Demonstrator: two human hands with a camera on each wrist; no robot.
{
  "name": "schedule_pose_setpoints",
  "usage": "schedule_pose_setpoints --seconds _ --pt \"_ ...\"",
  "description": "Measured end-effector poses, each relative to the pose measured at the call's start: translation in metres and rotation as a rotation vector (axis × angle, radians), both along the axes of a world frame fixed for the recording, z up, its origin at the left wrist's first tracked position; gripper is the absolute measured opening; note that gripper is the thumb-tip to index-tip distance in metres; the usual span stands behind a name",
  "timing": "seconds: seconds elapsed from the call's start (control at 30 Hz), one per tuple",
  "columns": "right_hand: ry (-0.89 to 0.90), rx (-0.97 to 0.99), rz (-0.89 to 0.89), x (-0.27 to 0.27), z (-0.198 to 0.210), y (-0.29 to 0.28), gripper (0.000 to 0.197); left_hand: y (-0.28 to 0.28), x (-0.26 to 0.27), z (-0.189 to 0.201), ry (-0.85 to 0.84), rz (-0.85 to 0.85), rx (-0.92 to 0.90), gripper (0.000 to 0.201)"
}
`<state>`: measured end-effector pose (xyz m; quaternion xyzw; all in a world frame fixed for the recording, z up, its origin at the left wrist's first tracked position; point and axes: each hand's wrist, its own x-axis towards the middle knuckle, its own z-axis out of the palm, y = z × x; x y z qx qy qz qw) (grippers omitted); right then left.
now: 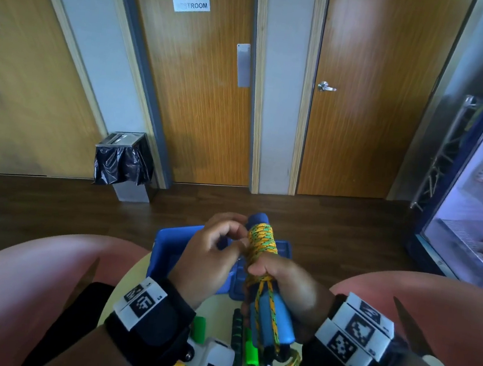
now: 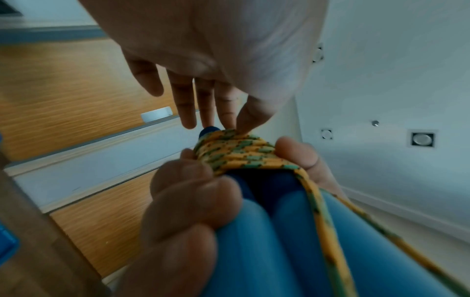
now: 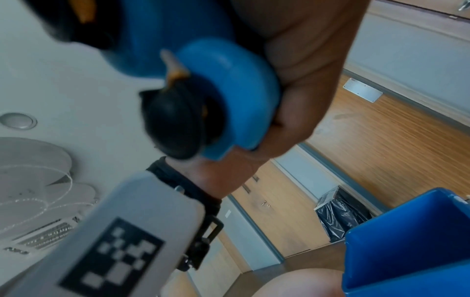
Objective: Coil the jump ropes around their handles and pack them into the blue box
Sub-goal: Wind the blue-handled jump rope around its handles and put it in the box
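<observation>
While the right hand (image 1: 280,279) is wrapped around the paired blue foam handles (image 1: 275,317) of a jump rope, gripping them upright above the near part of the round pale worktop (image 1: 122,286), the left hand (image 1: 212,254) pinches the yellow-and-green rope (image 1: 262,240) between thumb and forefinger right at the coil. That coil sits in tight turns around the upper part of the handles, just below their dark blue tips (image 1: 259,218), and one strand runs down along the foam to the bottom end. In the left wrist view the fingertips (image 2: 241,124) touch the top of the wound rope (image 2: 241,152), with the other fingers loosely extended beside it. The blue box (image 1: 167,249) stands on the far part of the worktop, directly behind the hands, open side up; what lies inside cannot be told. Near the front edge of the worktop lie more rope handles, among them green handles (image 1: 251,355) and a dark one (image 1: 237,325), partly hidden by the wrists. Beyond the worktop, a bin with a black liner (image 1: 124,166) stands on the floor by the wooden doors.
</observation>
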<state>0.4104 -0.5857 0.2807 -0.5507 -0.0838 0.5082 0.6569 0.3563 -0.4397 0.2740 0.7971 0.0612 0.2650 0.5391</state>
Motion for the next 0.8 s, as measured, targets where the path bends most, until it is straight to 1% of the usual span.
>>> schedule_pose_setpoints --seconds 0.1,0.23,0.3,0.37,0.43,0.47,0.5,0.53,0.57,0.6,0.67,0.73,0.77,0.8 --pt "-0.035 -0.027 -0.005 -0.004 -0.001 0.021 0.042 0.014 -0.003 -0.005 -0.014 -0.018 -0.164 0.020" --pt "0.007 -0.070 -0.021 -0.012 -0.004 0.057 0.022 0.040 -0.003 -0.016 -0.018 0.000 -0.315 0.018" --pt "0.041 -0.071 -0.026 -0.017 -0.005 0.075 0.021 0.056 -0.005 -0.020 -0.010 -0.010 -0.361 0.018" --pt "0.060 -0.069 -0.022 -0.022 -0.006 0.098 0.025 0.079 -0.011 -0.022 0.016 -0.038 -0.364 0.016" --pt "0.080 -0.060 -0.017 -0.029 -0.008 0.125 0.027 0.109 -0.021 -0.021 0.057 -0.063 -0.281 0.011" --pt "0.082 -0.056 -0.017 -0.031 -0.009 0.138 0.028 0.125 -0.025 -0.020 0.075 -0.078 -0.203 0.016" --pt "0.085 -0.053 -0.005 -0.035 -0.011 0.151 0.029 0.143 -0.028 -0.020 0.088 -0.083 -0.112 0.025" --pt "0.097 -0.051 0.019 -0.039 -0.012 0.163 0.031 0.160 -0.031 -0.019 0.084 -0.067 -0.022 0.032" --pt "0.111 -0.049 0.051 -0.043 -0.013 0.176 0.034 0.177 -0.032 -0.019 0.051 -0.044 0.030 0.034" --pt "0.127 -0.044 0.087 -0.047 -0.015 0.189 0.038 0.192 -0.034 -0.017 0.025 -0.034 0.034 0.032" --pt "0.148 0.001 0.161 -0.054 -0.018 0.213 0.055 0.216 -0.036 -0.017 0.028 -0.104 -0.040 0.034" --pt "0.156 0.050 0.181 -0.059 -0.023 0.233 0.071 0.235 -0.037 -0.018 0.057 -0.134 0.013 0.038" --pt "0.171 0.067 0.177 -0.061 -0.026 0.239 0.073 0.245 -0.037 -0.021 0.063 -0.122 0.048 0.041" --pt "0.188 0.074 0.178 -0.065 -0.029 0.244 0.071 0.254 -0.037 -0.023 0.069 -0.095 0.078 0.044"
